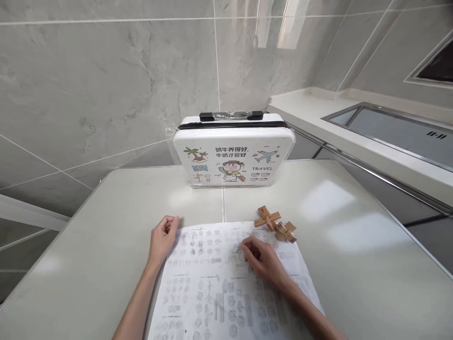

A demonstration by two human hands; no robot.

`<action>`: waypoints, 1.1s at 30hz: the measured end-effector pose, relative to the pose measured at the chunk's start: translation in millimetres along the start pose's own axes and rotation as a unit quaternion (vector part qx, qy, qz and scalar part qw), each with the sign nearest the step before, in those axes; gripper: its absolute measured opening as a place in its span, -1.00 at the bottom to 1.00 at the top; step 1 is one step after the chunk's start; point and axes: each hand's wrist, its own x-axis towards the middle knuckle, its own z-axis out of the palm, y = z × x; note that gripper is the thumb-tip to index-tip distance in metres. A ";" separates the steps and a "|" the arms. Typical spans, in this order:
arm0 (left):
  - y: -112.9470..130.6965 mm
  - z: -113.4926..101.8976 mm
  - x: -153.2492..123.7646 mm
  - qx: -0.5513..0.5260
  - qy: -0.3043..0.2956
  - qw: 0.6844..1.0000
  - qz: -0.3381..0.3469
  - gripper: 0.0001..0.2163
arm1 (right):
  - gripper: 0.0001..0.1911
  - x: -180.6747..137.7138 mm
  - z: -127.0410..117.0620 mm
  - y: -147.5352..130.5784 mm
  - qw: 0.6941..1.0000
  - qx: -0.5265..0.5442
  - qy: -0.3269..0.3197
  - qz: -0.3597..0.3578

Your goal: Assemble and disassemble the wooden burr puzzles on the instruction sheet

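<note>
A large white paper sheet (pixel 208 302) printed with rows of small diagrams lies on the table in front of me. My left hand (pixel 163 238) rests at the sheet's upper left corner, fingers curled into a loose fist with nothing visible in them. On the right half of the sheet lies my right hand (pixel 260 257), also curled, with no object showing. Just beyond it, at the upper right corner, are interlocked wooden puzzle pieces (pixel 268 218) forming a cross-like shape. Touching or close beside them is another wooden cluster (pixel 285 231). Neither hand touches the wood.
A white cartoon-printed case (pixel 233 160) with a black handle, partly wrapped in clear plastic, stands upright at the back of the pale table (pixel 106 226). Grey tiled wall (pixel 106 85) rises behind. To the right runs a white counter (pixel 300 101) with a glass-topped panel (pixel 396 127).
</note>
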 end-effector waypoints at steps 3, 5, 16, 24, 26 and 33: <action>-1.1 0.4 0.1 -0.001 -0.002 1.000 0.002 -0.59 | -0.74 0.1 -0.2 -0.8 1.000 0.005 0.000 0.003; -4.0 1.1 0.6 -0.002 -0.004 1.000 0.001 -0.59 | -0.74 0.1 -0.4 -1.5 1.000 0.007 0.000 0.005; -8.0 1.6 0.8 0.011 -0.014 1.000 0.005 -0.59 | -0.69 0.5 -0.7 0.0 0.999 0.026 0.013 0.016; -2.7 2.4 -0.7 0.015 -0.010 1.000 0.007 -0.59 | -0.69 0.2 0.1 4.9 0.999 0.040 0.014 0.015; -0.3 2.0 -1.7 0.017 -0.012 1.000 0.009 -0.59 | -0.68 0.1 0.0 4.9 0.999 0.038 0.012 0.013; 2.8 1.5 -4.1 0.023 -0.016 1.000 0.008 -0.60 | -0.70 0.2 -0.2 4.6 0.999 0.030 0.015 0.004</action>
